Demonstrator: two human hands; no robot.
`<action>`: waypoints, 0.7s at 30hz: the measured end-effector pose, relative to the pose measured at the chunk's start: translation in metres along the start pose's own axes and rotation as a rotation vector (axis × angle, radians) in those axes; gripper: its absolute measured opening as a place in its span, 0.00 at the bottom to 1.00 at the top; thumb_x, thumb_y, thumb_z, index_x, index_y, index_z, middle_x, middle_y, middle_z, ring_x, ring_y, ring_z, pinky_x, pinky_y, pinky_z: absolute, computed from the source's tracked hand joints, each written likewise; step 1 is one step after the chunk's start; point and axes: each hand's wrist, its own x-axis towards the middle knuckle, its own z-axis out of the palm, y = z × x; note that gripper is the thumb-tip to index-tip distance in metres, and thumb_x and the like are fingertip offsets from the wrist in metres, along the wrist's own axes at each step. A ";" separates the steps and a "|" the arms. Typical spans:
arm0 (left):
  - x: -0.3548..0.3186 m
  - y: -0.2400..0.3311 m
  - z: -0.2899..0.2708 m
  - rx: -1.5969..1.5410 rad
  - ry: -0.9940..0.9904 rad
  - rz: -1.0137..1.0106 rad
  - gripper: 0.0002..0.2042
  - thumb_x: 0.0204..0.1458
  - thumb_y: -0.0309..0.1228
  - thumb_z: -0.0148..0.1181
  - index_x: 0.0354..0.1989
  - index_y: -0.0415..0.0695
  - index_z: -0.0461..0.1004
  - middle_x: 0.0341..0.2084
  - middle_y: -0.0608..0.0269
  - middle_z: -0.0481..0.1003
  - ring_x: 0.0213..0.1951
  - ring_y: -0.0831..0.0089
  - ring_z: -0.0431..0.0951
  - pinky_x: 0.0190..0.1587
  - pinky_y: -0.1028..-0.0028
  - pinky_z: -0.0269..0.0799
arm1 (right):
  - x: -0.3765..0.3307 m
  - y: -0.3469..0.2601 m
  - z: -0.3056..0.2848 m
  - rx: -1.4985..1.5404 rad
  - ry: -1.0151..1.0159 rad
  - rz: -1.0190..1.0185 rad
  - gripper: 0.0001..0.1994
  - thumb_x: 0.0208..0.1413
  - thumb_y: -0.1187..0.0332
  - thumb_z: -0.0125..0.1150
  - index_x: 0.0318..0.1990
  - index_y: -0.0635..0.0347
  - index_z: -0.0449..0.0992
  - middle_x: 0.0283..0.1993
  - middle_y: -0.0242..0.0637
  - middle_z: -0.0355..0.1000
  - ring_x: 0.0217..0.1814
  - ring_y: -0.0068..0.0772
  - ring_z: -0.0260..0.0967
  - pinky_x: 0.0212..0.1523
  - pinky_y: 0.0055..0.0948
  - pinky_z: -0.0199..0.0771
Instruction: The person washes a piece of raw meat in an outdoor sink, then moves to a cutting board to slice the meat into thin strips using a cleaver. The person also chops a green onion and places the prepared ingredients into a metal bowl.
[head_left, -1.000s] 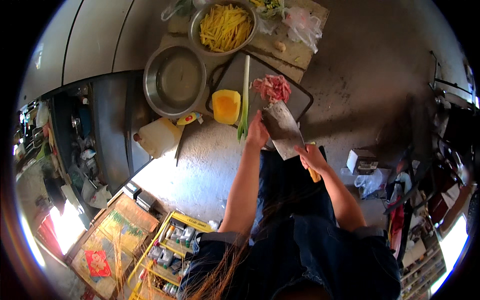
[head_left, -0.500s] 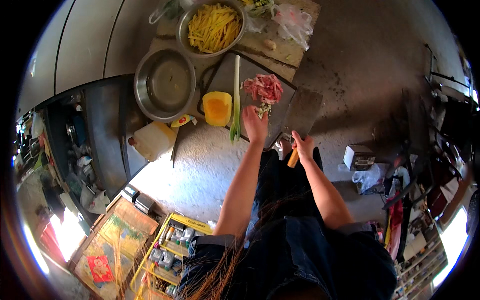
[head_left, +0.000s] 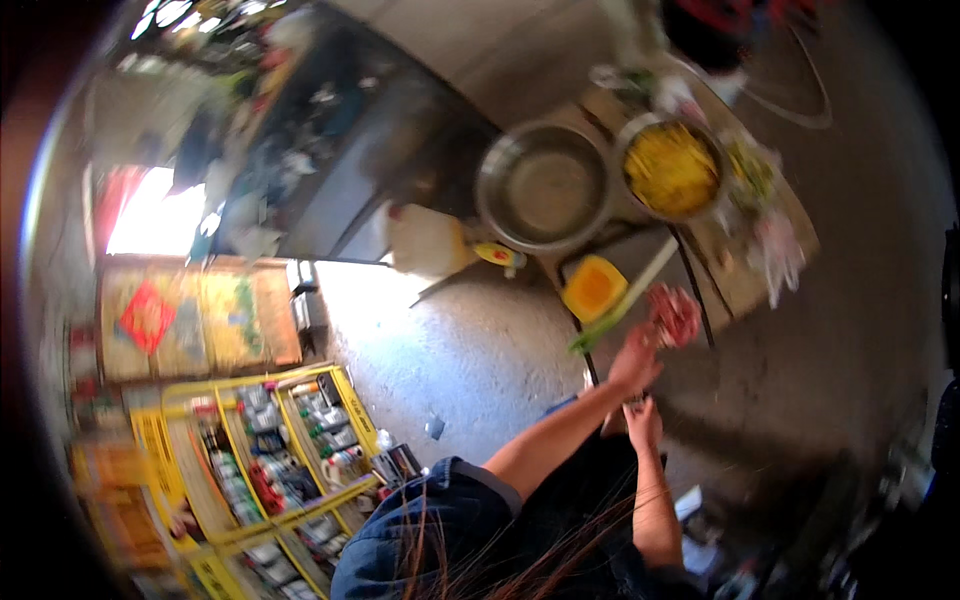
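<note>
My left hand is over the near part of the dark cutting board, its smeared fingertips beside the pile of sliced raw meat. Whether they pinch anything cannot be made out. Just below, close to my knees, my right hand is closed; the cleaver it gripped half a second ago is mostly hidden and blurred now. A long leek lies slantwise across the board, left of the meat. Beside the leek is a yellow cut-open plastic container with an orange inside.
Beyond the board are an empty metal basin and a metal bowl of yellow strips. A white jug is left of them. Plastic bags lie at the table's right. A yellow rack of bottles stands lower left.
The whole view has swung, so table and board now appear farther right and tilted, with more of the bottle rack showing. My hands are closer together, and the cleaver's wooden handle no longer shows.
</note>
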 end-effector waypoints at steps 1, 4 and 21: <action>0.001 -0.005 -0.001 0.034 -0.014 0.051 0.19 0.40 0.25 0.59 0.45 0.40 0.70 0.52 0.50 0.66 0.57 0.48 0.62 0.56 0.60 0.66 | 0.001 0.000 -0.005 -0.073 -0.042 -0.025 0.25 0.50 0.52 0.64 0.48 0.60 0.68 0.39 0.45 0.74 0.44 0.52 0.73 0.41 0.45 0.74; -0.004 -0.027 0.001 0.083 -0.033 0.074 0.19 0.38 0.27 0.62 0.43 0.43 0.75 0.54 0.52 0.65 0.59 0.51 0.60 0.58 0.61 0.64 | 0.006 -0.031 -0.037 -0.283 -0.135 0.029 0.25 0.51 0.57 0.64 0.51 0.62 0.68 0.48 0.48 0.71 0.51 0.49 0.69 0.48 0.43 0.72; -0.090 -0.085 -0.173 0.179 -0.076 0.100 0.07 0.43 0.35 0.57 0.25 0.46 0.75 0.28 0.58 0.75 0.45 0.59 0.71 0.55 0.61 0.61 | -0.051 -0.009 -0.131 -0.448 -0.154 0.108 0.13 0.45 0.58 0.65 0.25 0.60 0.81 0.28 0.44 0.77 0.31 0.45 0.76 0.35 0.41 0.73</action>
